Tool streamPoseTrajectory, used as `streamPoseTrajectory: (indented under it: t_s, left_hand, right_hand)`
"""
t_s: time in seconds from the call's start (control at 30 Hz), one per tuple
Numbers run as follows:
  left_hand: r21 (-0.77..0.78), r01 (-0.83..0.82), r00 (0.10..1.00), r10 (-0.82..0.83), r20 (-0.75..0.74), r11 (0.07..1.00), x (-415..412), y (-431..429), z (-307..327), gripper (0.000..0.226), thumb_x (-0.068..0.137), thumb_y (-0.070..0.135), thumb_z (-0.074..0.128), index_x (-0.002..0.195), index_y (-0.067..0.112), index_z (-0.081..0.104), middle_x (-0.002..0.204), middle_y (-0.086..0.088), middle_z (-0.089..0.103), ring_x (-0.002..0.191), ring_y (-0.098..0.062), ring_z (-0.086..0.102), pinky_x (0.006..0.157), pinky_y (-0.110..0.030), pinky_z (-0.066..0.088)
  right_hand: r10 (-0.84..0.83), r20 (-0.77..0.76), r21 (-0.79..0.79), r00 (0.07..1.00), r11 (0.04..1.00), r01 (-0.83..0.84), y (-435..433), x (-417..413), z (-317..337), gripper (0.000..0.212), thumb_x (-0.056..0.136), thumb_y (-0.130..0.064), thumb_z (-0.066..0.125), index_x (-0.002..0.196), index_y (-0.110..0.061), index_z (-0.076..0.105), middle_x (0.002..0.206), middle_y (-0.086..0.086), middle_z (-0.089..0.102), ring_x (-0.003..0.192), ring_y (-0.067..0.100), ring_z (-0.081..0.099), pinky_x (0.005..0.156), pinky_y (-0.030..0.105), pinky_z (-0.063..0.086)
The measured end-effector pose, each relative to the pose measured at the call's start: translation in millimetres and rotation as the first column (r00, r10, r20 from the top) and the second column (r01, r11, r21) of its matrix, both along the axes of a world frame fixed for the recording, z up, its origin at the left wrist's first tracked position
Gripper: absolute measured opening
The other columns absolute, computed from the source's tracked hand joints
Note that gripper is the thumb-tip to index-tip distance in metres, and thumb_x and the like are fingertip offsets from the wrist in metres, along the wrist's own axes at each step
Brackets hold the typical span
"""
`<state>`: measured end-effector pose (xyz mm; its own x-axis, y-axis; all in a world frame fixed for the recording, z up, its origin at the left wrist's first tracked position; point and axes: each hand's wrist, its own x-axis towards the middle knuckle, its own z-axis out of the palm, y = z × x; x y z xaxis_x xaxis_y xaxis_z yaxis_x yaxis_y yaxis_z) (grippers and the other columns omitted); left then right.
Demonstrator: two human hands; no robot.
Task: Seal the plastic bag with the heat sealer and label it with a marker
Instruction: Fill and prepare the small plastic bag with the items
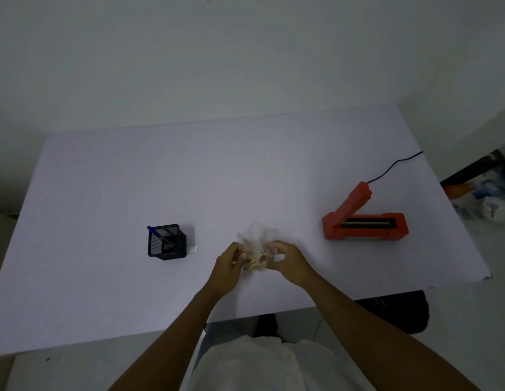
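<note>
Two bare forearms reach forward from the near edge and meet over the middle of the white surface point(245, 170). The left hand point(228, 263) and the right hand point(288, 261) both have their fingers curled onto a small clear bag point(257, 235), each pinching one side of it. The bag's open top flares loosely upward beyond the fingers. Something pale yellow point(255, 265) shows through the plastic low down between the hands; I cannot make out what it is.

Well off to the right stands the orange heat sealer point(364, 224), its lid raised and the sealing strip exposed, with a black cord point(395, 165) trailing toward the far edge. Well off to the left, a blue marker point(157, 234) leans in a black mesh pen holder point(166, 243).

From where things lie, the task looks barely begun. The bag's mouth appears unsealed and nowhere near the sealer, and the marker sits untouched in its holder. Still to do, I would judge: flatten the mouth, carry it to the sealer, press the lid down, then fetch the marker and write the label.
</note>
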<state>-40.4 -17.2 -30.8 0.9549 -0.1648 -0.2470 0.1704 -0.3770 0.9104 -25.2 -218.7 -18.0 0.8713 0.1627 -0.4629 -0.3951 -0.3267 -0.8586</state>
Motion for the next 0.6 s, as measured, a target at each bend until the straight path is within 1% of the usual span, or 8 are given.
streamPoseTrajectory:
  t_s: [0.07, 0.13, 0.2, 0.27, 0.33, 0.43, 0.5, 0.6]
  left_hand:
    - [-0.039, -0.014, 0.998, 0.012, -0.055, 0.999, -2, 0, -3, 0.004, 0.095, 0.012, 0.054, 0.098, 0.011, 0.055, 0.096, -0.002, 0.066, 0.087, -0.013, 0.063, 0.077, -0.019, 0.051]
    - [-0.087, -0.043, 0.990, 0.031, -0.138, 0.995, -3, -3, -2, 0.020, 0.088, 0.015, 0.065, 0.106, 0.013, 0.056, 0.104, 0.000, 0.066, 0.095, -0.010, 0.064, 0.079, -0.018, 0.053]
    - [-0.130, -0.096, 0.970, 0.064, -0.234, 0.987, -3, -5, 0, 0.035, 0.085, 0.014, 0.069, 0.116, 0.015, 0.054, 0.109, 0.004, 0.064, 0.097, -0.009, 0.063, 0.072, -0.013, 0.053]
    - [-0.142, -0.147, 0.947, 0.098, -0.307, 0.979, -4, -8, -2, 0.038, 0.086, 0.012, 0.068, 0.120, 0.013, 0.052, 0.107, 0.004, 0.063, 0.093, -0.010, 0.063, 0.066, -0.010, 0.053]
    - [-0.107, -0.141, 0.946, 0.102, -0.307, 0.984, -4, -7, -11, 0.034, 0.086, 0.011, 0.068, 0.118, 0.008, 0.059, 0.107, -0.002, 0.066, 0.092, -0.015, 0.064, 0.069, -0.012, 0.054]
    - [-0.058, -0.099, 0.953, 0.078, -0.294, 0.993, -4, -6, -20, 0.020, 0.085, 0.015, 0.069, 0.103, 0.008, 0.070, 0.098, -0.008, 0.071, 0.089, -0.023, 0.067, 0.076, -0.020, 0.055]
    - [-0.061, -0.096, 0.953, 0.074, -0.294, 0.993, -4, -5, -22, 0.016, 0.085, 0.015, 0.069, 0.098, 0.007, 0.072, 0.092, -0.008, 0.072, 0.083, -0.021, 0.067, 0.073, -0.021, 0.055]
    - [-0.076, -0.084, 0.960, 0.061, -0.273, 0.994, -3, -6, -22, 0.014, 0.087, 0.012, 0.066, 0.097, 0.004, 0.072, 0.090, -0.009, 0.072, 0.077, -0.016, 0.066, 0.069, -0.017, 0.055]
  right_hand:
    - [-0.046, 0.014, -0.042, 0.999, 0.998, 0.047, 1, 0, -5, 0.030, 0.076, -0.002, 0.078, 0.106, -0.004, 0.071, 0.100, 0.004, 0.068, 0.087, 0.009, 0.061, 0.071, 0.008, 0.048]
    - [-0.085, 0.033, -0.060, 0.996, 0.994, 0.087, 3, -1, -6, 0.019, 0.078, 0.001, 0.075, 0.097, -0.003, 0.074, 0.093, 0.008, 0.071, 0.084, 0.015, 0.065, 0.069, 0.017, 0.052]
    - [-0.091, 0.035, -0.049, 0.995, 0.995, 0.092, 6, -1, -8, 0.014, 0.078, 0.000, 0.075, 0.092, -0.002, 0.074, 0.088, 0.010, 0.072, 0.079, 0.017, 0.067, 0.067, 0.017, 0.054]
    - [-0.085, 0.023, -0.023, 0.996, 0.996, 0.085, 9, -2, -8, 0.015, 0.078, 0.000, 0.075, 0.094, -0.002, 0.074, 0.088, 0.009, 0.072, 0.079, 0.015, 0.067, 0.067, 0.015, 0.055]
    - [-0.083, -0.002, 0.006, 0.997, 0.997, 0.083, 9, -4, -12, 0.020, 0.078, 0.000, 0.076, 0.098, -0.003, 0.073, 0.091, 0.009, 0.071, 0.082, 0.014, 0.067, 0.069, 0.015, 0.055]
    - [-0.059, -0.072, 0.020, 0.996, 0.998, 0.061, 6, -8, -18, 0.034, 0.076, 0.004, 0.077, 0.108, -0.004, 0.069, 0.095, 0.008, 0.069, 0.083, 0.010, 0.065, 0.068, 0.013, 0.053]
    - [-0.050, -0.109, 0.017, 0.993, 0.998, 0.052, 3, -10, -23, 0.039, 0.075, 0.008, 0.076, 0.112, -0.001, 0.067, 0.099, 0.010, 0.068, 0.084, 0.012, 0.065, 0.068, 0.013, 0.054]
    - [-0.065, -0.115, 0.003, 0.991, 0.998, 0.066, 1, -11, -30, 0.036, 0.075, 0.007, 0.076, 0.109, 0.000, 0.068, 0.098, 0.011, 0.069, 0.087, 0.018, 0.065, 0.071, 0.014, 0.055]
